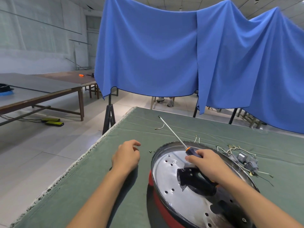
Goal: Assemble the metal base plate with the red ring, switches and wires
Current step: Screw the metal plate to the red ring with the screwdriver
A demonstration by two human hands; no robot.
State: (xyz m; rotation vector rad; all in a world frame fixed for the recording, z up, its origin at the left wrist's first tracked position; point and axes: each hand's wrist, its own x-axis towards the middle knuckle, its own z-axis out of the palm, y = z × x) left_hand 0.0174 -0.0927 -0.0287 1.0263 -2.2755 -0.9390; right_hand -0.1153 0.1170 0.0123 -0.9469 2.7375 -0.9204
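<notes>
The left hand (pixel 126 157) hovers palm-down over the green cloth (pixel 102 186), fingers loosely curled, holding nothing, a small screw (pixel 150 151) just right of its fingertips. The right hand (pixel 209 163) curls around a screwdriver (pixel 192 152) handle above the metal base plate (pixel 172 183), which sits in the red ring (pixel 153 186). Switches (pixel 246 160) and wires (pixel 233 149) lie just beyond its knuckles.

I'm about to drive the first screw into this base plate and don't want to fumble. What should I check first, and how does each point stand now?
1. Screwdriver in right hand: ok, gripped by the handle.
2. Left hand free: ok, holds nothing.
3. Metal base plate seated on red ring: cannot tell, the ring is mostly hidden.
4. Screw within reach: ok, small screw lies beside the plate's rim.
5. Switches and wires attached: not ok, lying loose on the green cloth.
</notes>
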